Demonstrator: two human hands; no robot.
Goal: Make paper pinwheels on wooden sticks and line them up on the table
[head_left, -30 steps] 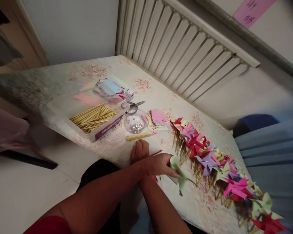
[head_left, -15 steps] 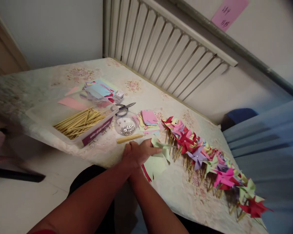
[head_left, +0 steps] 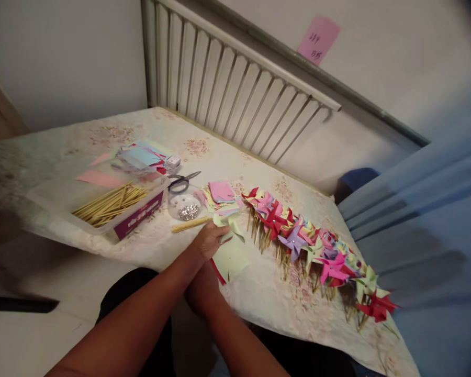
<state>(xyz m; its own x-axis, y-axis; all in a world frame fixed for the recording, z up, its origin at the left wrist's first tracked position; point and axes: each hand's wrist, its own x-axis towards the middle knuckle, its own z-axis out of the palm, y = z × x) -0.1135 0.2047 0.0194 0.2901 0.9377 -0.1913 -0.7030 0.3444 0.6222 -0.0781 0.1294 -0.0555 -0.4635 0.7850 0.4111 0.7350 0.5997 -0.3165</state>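
My left hand (head_left: pixel 210 242) is closed on a pale green paper pinwheel (head_left: pixel 231 226), its curled blades showing past the fingertips. My right hand (head_left: pixel 204 288) is lower and nearer my body, partly behind the left wrist; its fingers are hidden. Beneath the hands, a flat pale green paper sheet (head_left: pixel 231 261) lies on the table with a red strip of paper (head_left: pixel 218 273) at its left edge. Just beyond the left hand are a small bundle of sticks (head_left: pixel 190 224) and a stack of coloured paper squares (head_left: pixel 222 192).
A plastic box (head_left: pixel 139 215) of wooden sticks stands at left. Beside it are a clear dish (head_left: pixel 187 209) of small shiny pieces, scissors (head_left: pixel 182 181) and coloured paper (head_left: pixel 141 156). A long row of finished pinwheels (head_left: pixel 294 241) lines the right side. A radiator (head_left: pixel 235 78) runs behind the table.
The view has shifted, so most things appear further left. My right hand has drawn down toward my body, away from the left hand, which still grips the green pinwheel.
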